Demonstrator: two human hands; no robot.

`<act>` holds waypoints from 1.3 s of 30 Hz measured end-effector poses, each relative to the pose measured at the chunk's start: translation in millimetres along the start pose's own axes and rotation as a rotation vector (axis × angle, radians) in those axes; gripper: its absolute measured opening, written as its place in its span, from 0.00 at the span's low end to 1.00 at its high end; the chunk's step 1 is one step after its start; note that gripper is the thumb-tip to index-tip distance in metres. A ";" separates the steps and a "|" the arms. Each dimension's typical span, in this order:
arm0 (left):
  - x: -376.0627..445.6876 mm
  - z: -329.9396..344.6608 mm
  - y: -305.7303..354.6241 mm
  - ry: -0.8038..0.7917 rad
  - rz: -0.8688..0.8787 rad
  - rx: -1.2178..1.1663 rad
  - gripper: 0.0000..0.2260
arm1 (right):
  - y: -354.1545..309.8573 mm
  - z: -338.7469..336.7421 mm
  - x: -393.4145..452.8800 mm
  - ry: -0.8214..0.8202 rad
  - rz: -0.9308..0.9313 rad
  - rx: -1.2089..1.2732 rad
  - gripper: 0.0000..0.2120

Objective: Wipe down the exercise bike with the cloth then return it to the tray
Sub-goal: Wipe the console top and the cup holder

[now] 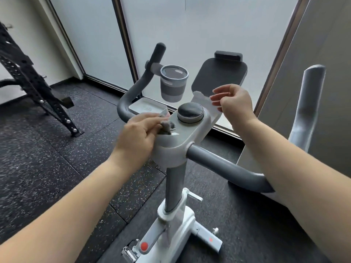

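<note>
Pinching a crumpled grey cloth [167, 127] against the white bike console [187, 133], left hand [139, 135]; right hand [232, 103] loosely curled, empty.

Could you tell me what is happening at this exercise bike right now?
A person is wiping the exercise bike. Their left hand presses a grey cloth on the white console beside the round knob. Their right hand is loosely curled near the tablet holder. The white tray sits behind the handlebar.

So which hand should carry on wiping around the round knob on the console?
Left. The left hand already presses the grey cloth on the console beside the knob; the right hand is raised, with no cloth.
</note>
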State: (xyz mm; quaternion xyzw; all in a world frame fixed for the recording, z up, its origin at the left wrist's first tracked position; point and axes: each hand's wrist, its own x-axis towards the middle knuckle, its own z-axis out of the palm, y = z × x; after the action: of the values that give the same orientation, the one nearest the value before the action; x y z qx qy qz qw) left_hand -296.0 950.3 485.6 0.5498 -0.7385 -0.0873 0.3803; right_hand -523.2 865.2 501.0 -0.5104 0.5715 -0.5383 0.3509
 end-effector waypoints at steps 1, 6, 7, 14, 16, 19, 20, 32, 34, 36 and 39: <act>-2.3 5.6 4.0 -0.030 0.059 -0.001 0.12 | -0.1 0.0 -0.6 -0.001 -0.004 -0.003 0.21; 3.8 3.6 -19.2 -0.155 0.030 0.010 0.12 | -2.1 3.4 -5.4 -0.060 -0.051 -0.009 0.20; 9.7 -5.4 -28.5 -0.153 0.003 0.035 0.12 | -1.9 5.1 -6.6 -0.082 -0.063 -0.020 0.20; 39.4 -11.7 -56.7 -0.118 0.019 0.023 0.11 | -9.3 17.5 -2.3 -0.109 -0.105 -0.045 0.21; 38.6 -3.5 -68.8 -0.227 0.097 0.119 0.14 | -15.0 23.9 -0.1 -0.148 -0.139 -0.083 0.21; 45.2 -9.3 -92.4 -0.300 0.183 0.108 0.16 | -21.9 33.6 6.4 -0.175 -0.167 -0.143 0.21; 49.4 -14.6 -101.6 -0.303 0.193 0.097 0.17 | -23.6 38.0 9.1 -0.171 -0.165 -0.152 0.20; 65.8 -21.6 -118.4 -0.279 0.304 0.062 0.15 | -34.3 107.6 56.6 -0.272 -0.239 -0.365 0.17; 64.1 -23.1 -134.2 -0.285 0.320 0.028 0.14 | -36.1 114.9 71.0 -0.285 -0.263 -0.479 0.20; 70.7 -26.4 -150.1 -0.268 0.325 0.020 0.14 | -36.2 120.3 85.5 -0.293 -0.265 -0.536 0.25; 87.8 -32.9 -165.2 -0.211 0.280 0.050 0.14 | -30.9 126.4 108.8 -0.308 -0.269 -0.579 0.30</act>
State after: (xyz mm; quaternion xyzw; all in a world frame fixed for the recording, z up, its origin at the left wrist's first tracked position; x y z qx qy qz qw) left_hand -160.5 819.9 459.0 0.4386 -0.8457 -0.0720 0.2954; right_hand -422.0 731.2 525.2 -0.7344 0.5685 -0.3123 0.1996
